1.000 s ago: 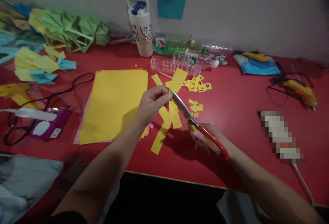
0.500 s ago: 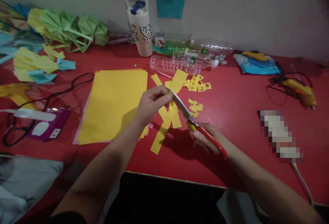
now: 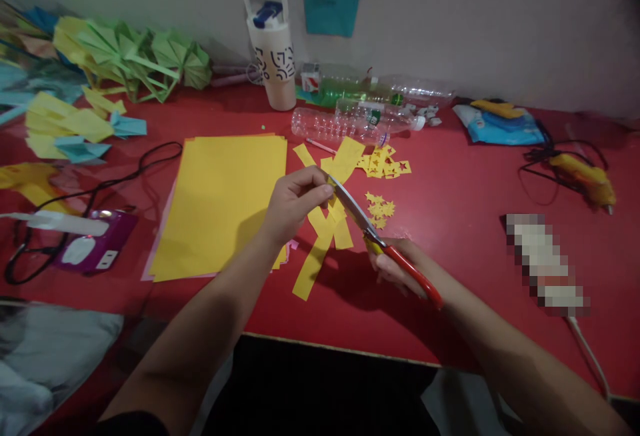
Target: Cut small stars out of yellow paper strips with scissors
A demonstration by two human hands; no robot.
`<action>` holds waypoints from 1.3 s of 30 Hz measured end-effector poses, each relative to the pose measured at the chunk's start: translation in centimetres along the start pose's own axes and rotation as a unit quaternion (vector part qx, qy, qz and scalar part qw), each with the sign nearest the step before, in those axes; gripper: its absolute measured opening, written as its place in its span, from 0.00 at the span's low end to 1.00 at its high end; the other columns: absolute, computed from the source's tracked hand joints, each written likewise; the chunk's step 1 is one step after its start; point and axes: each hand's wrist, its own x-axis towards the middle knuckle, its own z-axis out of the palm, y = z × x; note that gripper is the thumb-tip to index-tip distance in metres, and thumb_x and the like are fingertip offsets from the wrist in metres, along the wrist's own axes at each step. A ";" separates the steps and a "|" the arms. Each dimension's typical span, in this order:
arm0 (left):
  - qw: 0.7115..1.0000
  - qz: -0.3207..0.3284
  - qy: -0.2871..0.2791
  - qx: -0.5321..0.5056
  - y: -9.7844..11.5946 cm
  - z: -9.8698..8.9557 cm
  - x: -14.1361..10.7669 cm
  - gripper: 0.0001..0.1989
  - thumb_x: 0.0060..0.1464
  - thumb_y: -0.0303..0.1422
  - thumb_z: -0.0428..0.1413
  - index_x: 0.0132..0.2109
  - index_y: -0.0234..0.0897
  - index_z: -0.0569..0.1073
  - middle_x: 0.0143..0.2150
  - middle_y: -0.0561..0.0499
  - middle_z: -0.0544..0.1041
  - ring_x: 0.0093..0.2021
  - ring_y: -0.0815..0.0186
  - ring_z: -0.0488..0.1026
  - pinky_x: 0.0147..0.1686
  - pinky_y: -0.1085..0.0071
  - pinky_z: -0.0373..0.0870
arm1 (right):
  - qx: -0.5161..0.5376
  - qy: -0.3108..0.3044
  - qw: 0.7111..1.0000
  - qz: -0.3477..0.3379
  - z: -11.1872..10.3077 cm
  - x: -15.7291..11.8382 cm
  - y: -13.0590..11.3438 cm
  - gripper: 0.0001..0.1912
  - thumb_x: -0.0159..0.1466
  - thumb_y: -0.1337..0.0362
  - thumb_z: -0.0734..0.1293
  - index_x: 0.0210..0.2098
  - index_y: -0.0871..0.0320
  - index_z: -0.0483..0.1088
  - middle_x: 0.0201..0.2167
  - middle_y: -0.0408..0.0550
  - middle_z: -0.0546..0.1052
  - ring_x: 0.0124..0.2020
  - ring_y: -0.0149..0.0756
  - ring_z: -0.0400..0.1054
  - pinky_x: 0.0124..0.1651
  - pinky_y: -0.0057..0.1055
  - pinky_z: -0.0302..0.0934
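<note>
My left hand (image 3: 299,201) pinches a small piece of yellow paper (image 3: 331,187) between thumb and fingers. The tips of the red-handled scissors (image 3: 356,209) are at this piece. My right hand (image 3: 400,266) is closed around the scissors' handles. Beneath the hands, yellow paper strips (image 3: 313,268) overlap on the red table (image 3: 360,316). Small yellow stars (image 3: 381,209) lie in a pile right of the blades, and star-punched yellow scraps (image 3: 385,163) lie behind them. A stack of yellow sheets (image 3: 225,196) is left of the strips.
Clear plastic bottles (image 3: 340,127) and a white tumbler (image 3: 274,56) stand or lie at the back. A yellow glue gun (image 3: 585,179) and a blue packet (image 3: 495,126) are at the right. Folded paper shapes (image 3: 130,56) and a purple power socket (image 3: 100,243) are at the left.
</note>
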 end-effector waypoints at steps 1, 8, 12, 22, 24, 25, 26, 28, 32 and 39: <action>1.000 0.000 -0.002 -0.001 0.0 0.0 0.0 0.09 0.46 0.30 0.59 0.22 0.37 0.69 0.19 0.57 0.67 0.22 0.74 0.66 0.22 0.77 0.67 | 0.000 0.001 1.000 0.002 0.0 0.0 0.0 0.32 0.58 0.31 0.62 0.22 0.54 0.56 0.14 0.35 0.60 0.13 0.23 0.52 0.17 0.26 0.50; 1.000 -0.002 -0.007 -0.001 0.0 0.0 -0.1 0.09 0.47 0.30 0.59 0.22 0.37 0.69 0.20 0.57 0.68 0.22 0.74 0.67 0.24 0.76 0.68 | 0.038 -0.009 0.999 0.019 0.4 -0.1 0.0 0.30 0.59 0.32 0.61 0.24 0.53 0.57 0.12 0.32 0.57 0.11 0.23 0.51 0.19 0.28 0.57; 1.000 -0.013 -0.003 -0.006 -0.1 0.0 0.0 0.09 0.46 0.31 0.60 0.22 0.37 0.69 0.20 0.57 0.68 0.22 0.75 0.66 0.24 0.76 0.68 | 0.039 -0.004 0.999 0.027 0.6 -0.2 -0.1 0.30 0.60 0.33 0.61 0.24 0.54 0.58 0.12 0.33 0.59 0.11 0.23 0.53 0.18 0.27 0.58; 1.000 -0.031 0.000 0.000 0.2 0.0 -0.1 0.09 0.45 0.32 0.59 0.22 0.37 0.69 0.20 0.56 0.68 0.22 0.73 0.66 0.25 0.74 0.68 | 0.045 -0.001 0.999 0.029 0.6 -0.2 0.0 0.29 0.61 0.35 0.63 0.22 0.53 0.56 0.11 0.32 0.59 0.10 0.23 0.53 0.21 0.29 0.63; 0.999 -0.033 -0.001 0.004 0.2 0.0 -0.1 0.09 0.45 0.32 0.59 0.22 0.38 0.69 0.20 0.56 0.68 0.23 0.73 0.66 0.25 0.73 0.68 | 0.044 -0.001 0.999 0.032 0.6 -0.1 0.1 0.28 0.60 0.36 0.63 0.23 0.53 0.57 0.11 0.32 0.58 0.10 0.23 0.52 0.21 0.29 0.64; 0.999 -0.033 -0.001 0.004 0.2 0.0 -0.1 0.08 0.45 0.32 0.59 0.22 0.38 0.69 0.20 0.56 0.68 0.23 0.73 0.66 0.25 0.73 0.68 | 0.044 -0.002 0.998 0.035 0.6 -0.1 0.1 0.28 0.60 0.36 0.63 0.23 0.53 0.57 0.10 0.32 0.58 0.09 0.23 0.52 0.21 0.29 0.64; 1.000 -0.031 -0.002 0.003 0.1 0.0 -0.1 0.08 0.45 0.32 0.59 0.22 0.38 0.69 0.21 0.56 0.68 0.23 0.73 0.66 0.26 0.73 0.68 | 0.044 -0.004 0.998 0.037 0.6 -0.1 0.1 0.28 0.60 0.36 0.63 0.23 0.53 0.57 0.10 0.31 0.58 0.09 0.23 0.52 0.21 0.29 0.65; 1.000 -0.027 -0.004 -0.004 0.0 0.0 -0.1 0.09 0.46 0.31 0.59 0.22 0.37 0.69 0.21 0.56 0.68 0.23 0.74 0.66 0.26 0.74 0.69 | 0.041 -0.003 0.998 0.045 0.5 -0.1 0.1 0.27 0.61 0.38 0.63 0.22 0.53 0.57 0.09 0.32 0.58 0.09 0.24 0.52 0.21 0.29 0.65; 0.999 -0.026 -0.007 -0.019 -0.1 0.0 -0.2 0.08 0.47 0.31 0.59 0.23 0.37 0.70 0.21 0.56 0.68 0.23 0.74 0.66 0.26 0.75 0.68 | 0.029 0.006 0.997 0.069 0.6 0.0 0.1 0.26 0.60 0.41 0.64 0.21 0.53 0.56 0.09 0.32 0.57 0.09 0.25 0.54 0.18 0.28 0.60; 0.998 -0.060 0.000 -0.033 -0.7 0.0 -0.1 0.09 0.46 0.31 0.59 0.23 0.37 0.69 0.23 0.55 0.70 0.24 0.74 0.69 0.26 0.74 0.69 | 0.073 0.094 0.993 -0.004 0.1 0.6 0.3 0.26 0.58 0.38 0.66 0.25 0.54 0.64 0.08 0.32 0.60 0.08 0.25 0.55 0.24 0.31 0.68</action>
